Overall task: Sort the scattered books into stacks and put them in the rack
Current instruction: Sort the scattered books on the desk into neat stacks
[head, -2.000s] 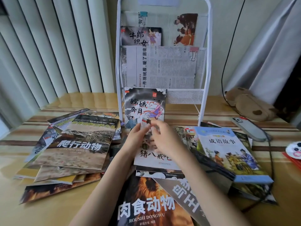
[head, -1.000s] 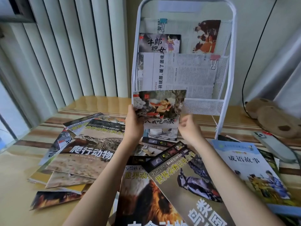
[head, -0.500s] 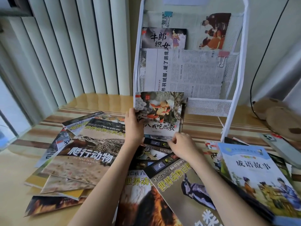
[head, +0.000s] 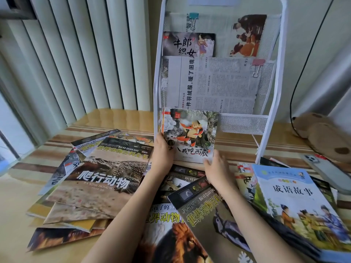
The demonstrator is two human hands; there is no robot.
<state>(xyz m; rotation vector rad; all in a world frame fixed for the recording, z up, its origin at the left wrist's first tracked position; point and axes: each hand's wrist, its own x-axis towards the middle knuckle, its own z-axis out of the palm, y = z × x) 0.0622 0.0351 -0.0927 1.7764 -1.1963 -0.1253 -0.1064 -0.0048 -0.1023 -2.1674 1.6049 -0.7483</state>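
Head view: a thin picture book held upright at the foot of the rack

We hold a small picture book (head: 190,134) upright in both hands, just in front of the white rack (head: 273,92), low against its left side. Our left hand (head: 163,154) grips the book's lower left edge, thumb curled over the cover. Our right hand (head: 216,168) takes the lower right corner; its fingers are mostly hidden behind the book, so we cannot tell how tightly they close. Whether the bottom edge rests on the table (head: 123,118) or hangs just above it, we cannot tell.

We judge the book light, thin and floppy, with a glossy cover that could slip. Holding both lower corners keeps it flat; a one-handed pinch would likely let it bow. A hold along the side edges should suit sliding it into a pocket.

Around our arms the other books lie scattered: a reptile book (head: 106,177) to the left, a lion book (head: 171,234) near us, a blue story book (head: 296,204) to the right. One small book (head: 188,44) already stands in the rack's upper pocket, above a clipped newspaper (head: 218,84).
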